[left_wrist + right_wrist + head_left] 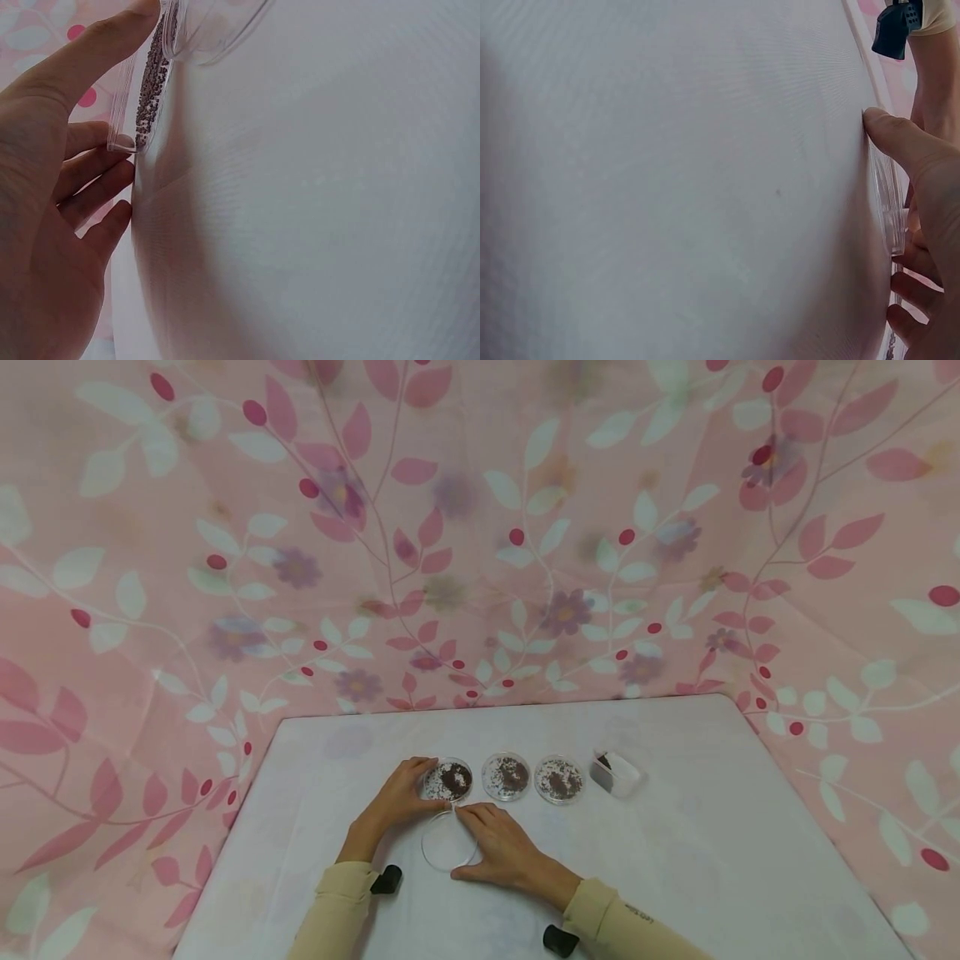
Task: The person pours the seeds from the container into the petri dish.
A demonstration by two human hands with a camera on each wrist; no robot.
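My left hand [396, 795] holds a round petri dish [454, 782] by its rim, thumb on the near side and fingers on the far side. Dark granules and white bits lie in the dish; the left wrist view shows the granules [154, 86] through its clear wall. Just in front, my right hand [506, 850] grips a clear round lid [444, 846] between thumb and fingers, low over the white cloth. Seen from the right wrist, the lid's edge [886, 199] sits inside that hand's curve. The lid and the dish are very close together; whether they touch I cannot tell.
Two more petri dishes [506, 777] [558, 779] with similar contents stand in a row to the right. Beyond them is a clear plastic container [624, 774] with dark material inside. A white cloth [712, 860] covers the table, and a pink floral curtain [480, 568] hangs behind.
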